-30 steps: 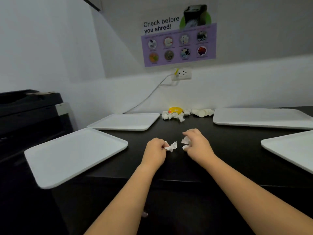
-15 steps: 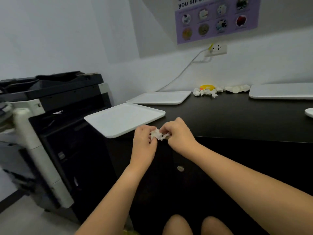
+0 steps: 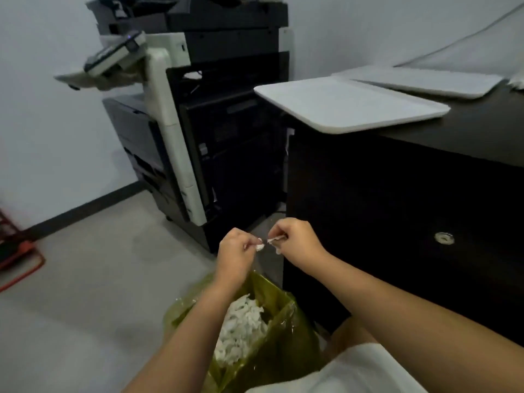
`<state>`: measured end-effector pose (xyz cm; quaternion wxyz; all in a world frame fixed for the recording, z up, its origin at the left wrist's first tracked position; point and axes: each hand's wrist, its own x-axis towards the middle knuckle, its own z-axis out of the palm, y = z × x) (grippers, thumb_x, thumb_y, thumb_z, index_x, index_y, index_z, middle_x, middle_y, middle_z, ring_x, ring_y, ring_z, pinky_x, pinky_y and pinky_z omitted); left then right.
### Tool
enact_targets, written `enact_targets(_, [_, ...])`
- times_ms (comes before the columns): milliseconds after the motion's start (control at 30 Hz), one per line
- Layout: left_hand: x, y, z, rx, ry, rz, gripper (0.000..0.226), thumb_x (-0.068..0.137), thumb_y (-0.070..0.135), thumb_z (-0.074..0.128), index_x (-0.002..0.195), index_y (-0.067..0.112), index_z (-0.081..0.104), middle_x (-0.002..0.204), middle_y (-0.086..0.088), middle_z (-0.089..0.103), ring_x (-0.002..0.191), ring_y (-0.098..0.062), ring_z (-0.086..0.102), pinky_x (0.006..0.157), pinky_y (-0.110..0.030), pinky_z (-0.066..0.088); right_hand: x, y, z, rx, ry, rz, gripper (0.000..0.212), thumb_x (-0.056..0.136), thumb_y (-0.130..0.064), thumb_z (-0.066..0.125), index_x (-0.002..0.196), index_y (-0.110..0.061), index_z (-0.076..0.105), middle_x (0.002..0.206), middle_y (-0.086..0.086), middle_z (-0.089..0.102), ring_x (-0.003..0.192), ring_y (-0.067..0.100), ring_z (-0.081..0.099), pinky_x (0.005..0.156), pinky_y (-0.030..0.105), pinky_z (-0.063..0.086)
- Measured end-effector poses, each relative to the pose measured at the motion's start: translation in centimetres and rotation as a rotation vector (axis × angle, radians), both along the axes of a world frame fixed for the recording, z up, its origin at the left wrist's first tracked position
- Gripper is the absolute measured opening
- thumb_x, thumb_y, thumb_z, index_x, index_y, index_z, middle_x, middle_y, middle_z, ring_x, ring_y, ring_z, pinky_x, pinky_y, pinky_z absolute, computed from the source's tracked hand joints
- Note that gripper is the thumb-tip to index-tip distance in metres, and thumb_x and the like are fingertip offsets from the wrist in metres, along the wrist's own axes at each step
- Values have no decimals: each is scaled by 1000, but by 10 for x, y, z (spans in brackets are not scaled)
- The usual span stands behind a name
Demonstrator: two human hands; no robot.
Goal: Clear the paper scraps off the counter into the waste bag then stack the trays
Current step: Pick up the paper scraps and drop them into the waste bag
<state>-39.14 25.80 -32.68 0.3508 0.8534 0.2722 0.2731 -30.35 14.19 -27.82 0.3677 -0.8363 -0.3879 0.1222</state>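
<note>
Both hands are up in front of the person, close together, a bit above the bag. The left hand point(image 3: 236, 249) has its fingers curled and pinching a small white paper scrap point(image 3: 259, 247) that pokes out toward 3 o'clock. The right hand point(image 3: 295, 241) sits just beside it at 3 o'clock, fingers also curled tight on another scrap point(image 3: 274, 240), though it's blurry enough that the exact shape of that bit is hard to call. The two scraps nearly touch; can't tell if they actually do.

Down at 6 o'clock from the hands is the waste bag point(image 3: 286, 336), a yellowish-green see-through one standing open on the floor, with a heap of white crumpled paper point(image 3: 243, 327) already inside. The left forearm crosses over its left edge.

The dark desk point(image 3: 482, 131) is off at 2 o'clock. A white tray point(image 3: 348, 104) sits at its near left corner, overhanging the edge a little, and a second tray point(image 3: 419, 80) lies further back at 1 o'clock from it. A big office copier point(image 3: 198, 109) stands at 11 o'clock, right next to the desk.
</note>
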Motion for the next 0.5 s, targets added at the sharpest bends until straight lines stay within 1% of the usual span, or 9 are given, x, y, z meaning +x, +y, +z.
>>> enact_targets(67, [-16,18,-34,-61,78,47,15,84,0,62,82,8,74,84,9,52,78,-2,49,75,-9,37,-2,14,-29,-59,78,-7,9,85,-4,61,85,-11,68,79,-9,52,78,8,55,67,18,46])
enact_targets(133, [-32,32,-66,-130,162,104,15,87,0,58,88,4,73,92,1,53,86,-8,48,79,-11,34,-2,24,-57,-114,165,-18,12,88,-6,58,93,-7,69,82,-8,53,85,12,56,71,22,46])
enact_targets(233, [-52,46,-109,-225,264,171,21,88,-2,51,95,1,71,102,-4,52,91,-11,47,85,-15,35,-2,37,-93,-187,298,-58,19,92,-10,54,106,-8,66,101,2,62,92,13,57,76,22,45])
enact_targets(300, [-60,52,-132,-279,333,191,26,89,-4,47,103,0,69,116,-9,54,97,-17,51,84,-17,36,-2,47,-112,-229,369,-69,26,92,-14,54,116,-9,63,115,4,63,104,16,58,87,25,47])
enact_targets(333, [-63,55,-142,-300,365,195,31,88,-5,45,109,1,67,125,-13,53,104,-24,53,88,-21,38,-3,52,-120,-241,414,-65,31,92,-16,56,122,-12,61,121,4,61,109,18,58,94,27,46])
enact_targets(367, [-64,58,-150,-320,399,197,36,88,-7,44,115,3,65,134,-15,48,114,-29,52,96,-25,38,-3,56,-127,-258,454,-59,35,91,-17,58,125,-15,59,126,3,60,113,19,57,99,30,46])
enact_targets(400, [-66,59,-156,-335,431,201,42,86,-10,43,120,4,62,142,-15,43,124,-31,47,103,-28,34,-2,60,-133,-271,471,-53,37,90,-18,59,127,-18,58,128,4,59,115,19,56,101,32,45])
enact_targets(433, [-68,60,-161,-337,466,205,48,83,-13,44,124,6,60,146,-14,39,132,-30,40,108,-29,30,-2,62,-138,-285,473,-48,39,90,-17,59,129,-21,56,130,4,57,117,19,55,102,32,45])
enact_targets(500, [-71,61,-169,-304,514,192,56,78,-16,46,125,9,59,147,-14,37,137,-29,32,114,-36,25,0,63,-143,-308,474,-50,42,91,-15,58,131,-24,54,134,4,54,120,20,52,100,27,42])
